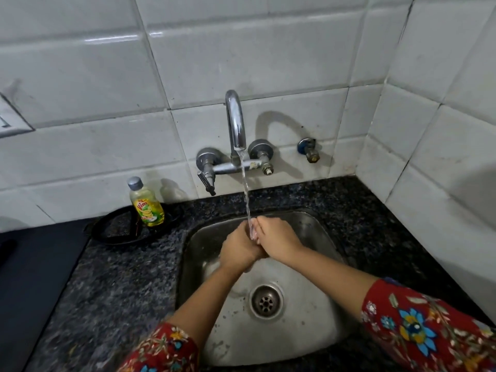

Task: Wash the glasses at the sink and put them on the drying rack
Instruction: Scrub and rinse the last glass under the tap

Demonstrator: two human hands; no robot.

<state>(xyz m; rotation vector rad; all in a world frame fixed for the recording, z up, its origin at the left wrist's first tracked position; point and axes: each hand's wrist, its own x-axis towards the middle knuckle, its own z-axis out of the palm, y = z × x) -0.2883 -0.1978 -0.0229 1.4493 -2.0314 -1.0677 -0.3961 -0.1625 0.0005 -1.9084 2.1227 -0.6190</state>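
Note:
Both my hands meet over the steel sink (pixel 316 342), under the water that runs from the chrome tap (pixel 235 122). My left hand (pixel 237 247) and my right hand (pixel 277 237) press against each other, fingers together in the stream. Neither hand holds an object. No glass and no drying rack shows in this view.
A bottle of yellow dish liquid (pixel 146 202) stands in a black round tray (pixel 112 232) left of the sink on the dark granite counter (pixel 120 285). White tiled walls close the back and the right side. A small valve (pixel 308 149) sits right of the tap.

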